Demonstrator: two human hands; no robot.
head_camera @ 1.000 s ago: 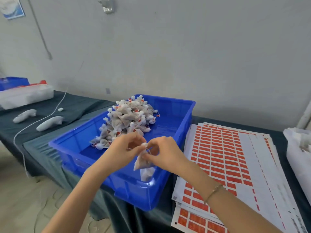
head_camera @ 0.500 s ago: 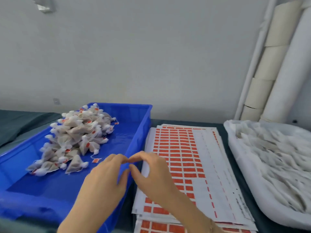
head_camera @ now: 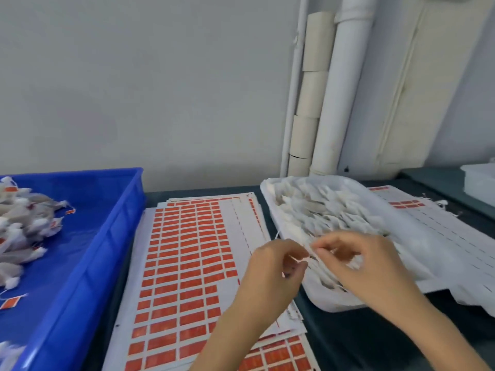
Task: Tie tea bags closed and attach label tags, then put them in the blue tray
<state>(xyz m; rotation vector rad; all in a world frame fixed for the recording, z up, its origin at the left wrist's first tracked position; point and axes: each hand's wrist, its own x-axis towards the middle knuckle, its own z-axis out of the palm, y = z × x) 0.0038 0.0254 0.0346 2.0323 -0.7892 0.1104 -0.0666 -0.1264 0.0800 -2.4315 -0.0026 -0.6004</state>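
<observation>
From my feed the blue tray (head_camera: 115, 236) sits on the left of the bench (head_camera: 348, 341). It holds a heap of finished tea bags (head_camera: 24, 226), white and knotted, with small orange tags showing among them. One tagged bag's orange label (head_camera: 10, 302) lies apart on the tray floor, nearer to me.

Just right of that tray lies a stack of label sheets (head_camera: 187, 263). Rows of orange tags fill their left part, and the right part is bare backing.

Right of the sheets is a white tray (head_camera: 334, 303), packed with loose tea bags (head_camera: 321, 210), pale and flat, with no tags that I can see. It rests partly on another label sheet (head_camera: 428, 218), which has only a few orange tags at its far end.

Both hands meet over the near-left corner of the white tray. The left hand (head_camera: 273, 274) has its fingers curled, and its grip is pressed together on a thin white string (head_camera: 277, 233) that sticks up from the pinch. The right hand (head_camera: 359, 266) has thumb and forefinger pinching the top of one tea bag (head_camera: 325, 269) at the edge of the pile. Blur keeps me from seeing where that bag ends and the string begins.

Against the far wall stand white pipes (head_camera: 340, 89) and a column of cardboard rolls (head_camera: 313, 89). A pale box (head_camera: 479, 183) sits at the far right.
</observation>
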